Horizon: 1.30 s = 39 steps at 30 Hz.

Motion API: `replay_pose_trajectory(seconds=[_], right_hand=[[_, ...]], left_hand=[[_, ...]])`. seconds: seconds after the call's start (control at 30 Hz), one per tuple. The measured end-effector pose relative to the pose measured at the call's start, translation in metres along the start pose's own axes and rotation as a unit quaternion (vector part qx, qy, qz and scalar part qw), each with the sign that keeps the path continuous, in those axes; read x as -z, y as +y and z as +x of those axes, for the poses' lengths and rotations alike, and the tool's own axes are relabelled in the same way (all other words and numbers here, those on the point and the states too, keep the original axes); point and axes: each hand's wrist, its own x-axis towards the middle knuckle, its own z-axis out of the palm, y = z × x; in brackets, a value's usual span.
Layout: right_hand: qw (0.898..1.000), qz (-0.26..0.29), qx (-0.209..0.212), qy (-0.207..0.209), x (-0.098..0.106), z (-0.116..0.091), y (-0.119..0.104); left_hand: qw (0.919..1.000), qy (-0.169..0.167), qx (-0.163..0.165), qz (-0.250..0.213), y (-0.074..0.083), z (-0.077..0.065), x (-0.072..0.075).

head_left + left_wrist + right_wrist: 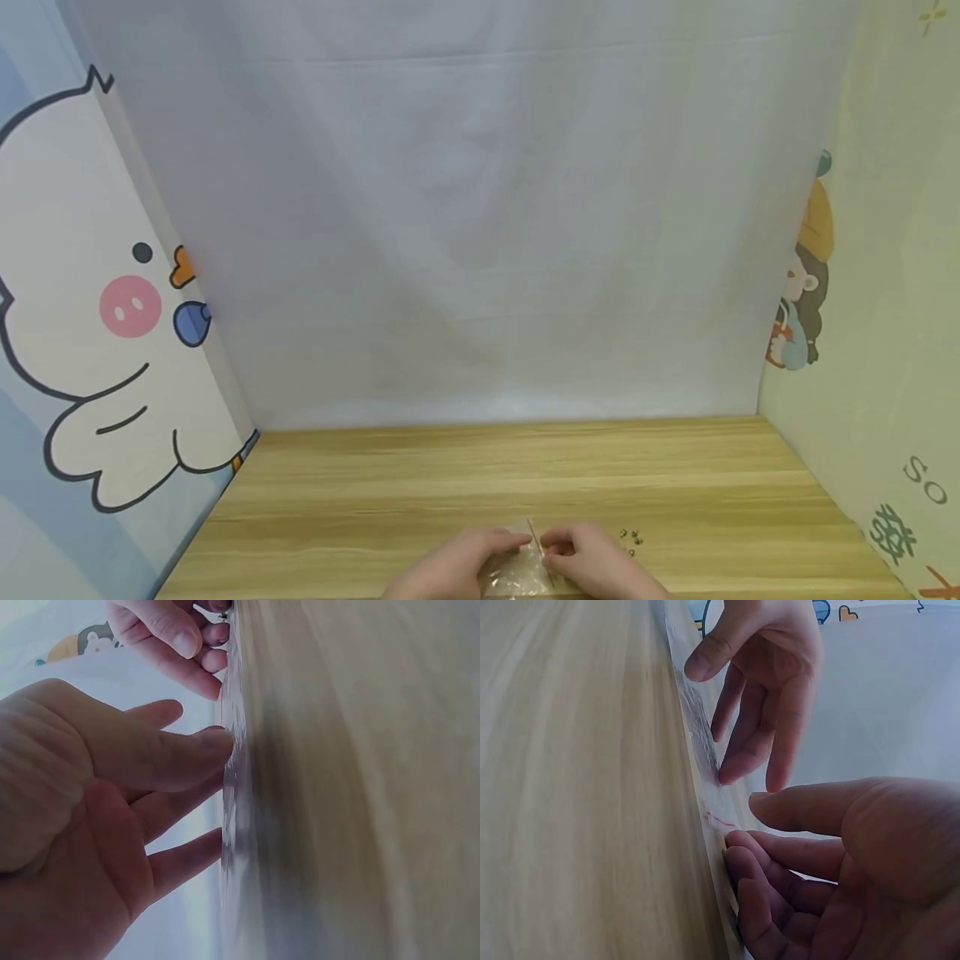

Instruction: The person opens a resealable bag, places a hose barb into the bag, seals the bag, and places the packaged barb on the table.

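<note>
A clear plastic bag (521,575) lies flat on the wooden table, crinkled and shiny, with a thin reddish line (718,820) near one end. My left hand (465,565) is at the bag's left side; its thumb and spread fingertips come down on the plastic, as the left wrist view shows. My right hand (596,562) is at the right end of the bag, fingers loosely bent and fingertips right at its edge. A gap shows between the right thumb and forefinger, with nothing between them.
Several small shiny metal pieces (633,537) lie on the wooden table (450,475) just right of my right hand. A pale curtain (480,250) hangs behind the table. Printed cloths with cartoon figures flank the left and right sides.
</note>
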Motion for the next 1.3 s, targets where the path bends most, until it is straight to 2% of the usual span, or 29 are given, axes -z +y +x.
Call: replay_pose_trajectory(seconds=[0.1, 0.3, 0.43, 0.7, 0.87, 1.0, 1.13, 1.23, 1.3], right_hand=[[1.0, -0.002, 0.005, 0.001, -0.001, 0.0, 0.0], [1.0, 0.006, 0.008, -0.001, -0.003, -0.001, -0.001], [1.0, 0.016, 0.016, -0.001, -0.005, 0.0, 0.0], [0.998, 0.055, -0.007, -0.012, -0.008, 0.001, 0.001], [0.999, 0.041, -0.01, -0.003, -0.01, 0.001, -0.001], [0.999, 0.034, -0.015, 0.005, -0.012, 0.0, -0.003], [0.999, 0.028, -0.017, 0.016, -0.013, -0.001, -0.004], [0.999, 0.018, -0.012, 0.025, -0.014, -0.002, -0.003], [0.999, 0.016, -0.009, 0.026, -0.014, -0.002, -0.003]], left_hand=[[0.9993, 0.007, -0.003, 0.036, 0.002, 0.001, -0.001], [0.9986, 0.015, 0.01, 0.05, 0.003, 0.001, -0.004], [0.9976, 0.024, -0.004, 0.065, 0.002, 0.002, -0.005], [0.9962, 0.021, -0.037, 0.076, 0.0, 0.005, -0.005], [0.9979, 0.018, -0.019, 0.059, 0.001, 0.006, -0.005], [0.9988, 0.03, -0.001, 0.039, 0.002, 0.008, -0.006], [0.9965, 0.073, 0.038, -0.017, 0.006, 0.009, -0.008], [0.9898, 0.106, 0.074, -0.059, 0.01, 0.011, -0.01], [0.9866, 0.116, 0.09, -0.071, 0.012, 0.012, -0.012]])
